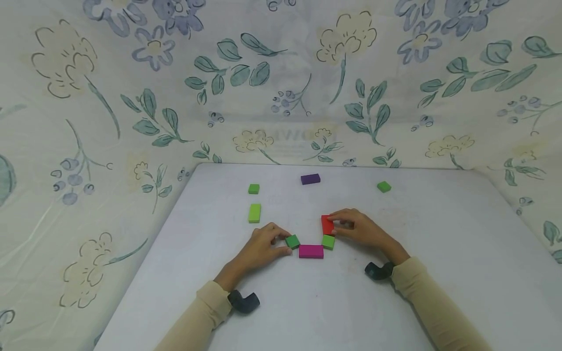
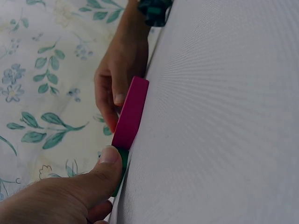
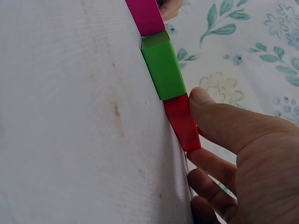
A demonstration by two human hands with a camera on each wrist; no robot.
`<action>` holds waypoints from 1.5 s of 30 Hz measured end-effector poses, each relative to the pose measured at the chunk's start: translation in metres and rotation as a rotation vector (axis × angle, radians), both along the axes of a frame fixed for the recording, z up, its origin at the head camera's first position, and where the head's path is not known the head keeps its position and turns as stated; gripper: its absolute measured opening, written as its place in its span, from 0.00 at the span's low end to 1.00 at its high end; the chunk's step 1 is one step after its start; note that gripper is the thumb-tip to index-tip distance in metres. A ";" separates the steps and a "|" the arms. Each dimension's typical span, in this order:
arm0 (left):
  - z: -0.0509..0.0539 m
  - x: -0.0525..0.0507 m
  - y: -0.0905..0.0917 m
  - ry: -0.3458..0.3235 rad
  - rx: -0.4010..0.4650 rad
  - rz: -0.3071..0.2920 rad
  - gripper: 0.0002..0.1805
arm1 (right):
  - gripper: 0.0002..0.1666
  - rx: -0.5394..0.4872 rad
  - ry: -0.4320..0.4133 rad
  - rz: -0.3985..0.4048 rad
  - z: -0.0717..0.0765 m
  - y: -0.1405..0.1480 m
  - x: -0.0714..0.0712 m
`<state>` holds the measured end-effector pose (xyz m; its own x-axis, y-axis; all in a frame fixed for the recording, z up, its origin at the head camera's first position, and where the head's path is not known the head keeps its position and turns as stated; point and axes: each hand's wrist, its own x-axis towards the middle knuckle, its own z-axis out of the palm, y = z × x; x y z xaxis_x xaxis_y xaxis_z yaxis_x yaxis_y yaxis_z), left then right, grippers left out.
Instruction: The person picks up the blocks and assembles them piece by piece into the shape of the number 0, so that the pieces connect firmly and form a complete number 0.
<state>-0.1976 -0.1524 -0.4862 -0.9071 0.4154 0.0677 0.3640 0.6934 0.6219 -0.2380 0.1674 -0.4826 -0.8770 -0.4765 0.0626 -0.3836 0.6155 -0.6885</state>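
On the white table, my left hand pinches a dark green block between thumb and fingers. That block meets the left end of a magenta block, also seen in the left wrist view, where the thumb covers much of the green one. My right hand holds a red block by its ends, thumb at the near end and fingers at the far one. A light green block sits between the red and magenta blocks, touching both in the right wrist view.
Farther back on the white table lie a lime block, a small green block, a purple block and another green block. A flowered cloth hangs behind the table.
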 end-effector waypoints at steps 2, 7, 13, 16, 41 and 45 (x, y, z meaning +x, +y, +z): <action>0.000 0.000 0.000 0.002 -0.003 -0.001 0.21 | 0.26 -0.002 0.000 0.000 0.000 0.000 0.000; 0.001 0.000 0.001 0.010 -0.001 0.000 0.21 | 0.26 -0.005 0.005 0.001 -0.001 0.001 -0.001; 0.002 0.000 0.001 -0.013 0.003 0.010 0.21 | 0.26 -0.006 0.008 0.008 -0.002 0.001 -0.001; 0.001 0.000 0.001 -0.007 0.000 0.010 0.21 | 0.26 -0.008 0.012 0.012 -0.002 0.001 -0.001; 0.006 0.000 -0.005 0.040 0.134 0.036 0.11 | 0.26 -0.010 -0.019 0.020 -0.005 0.003 -0.001; 0.013 -0.005 -0.015 0.050 0.140 0.109 0.11 | 0.26 -0.013 -0.027 0.006 -0.005 0.003 0.000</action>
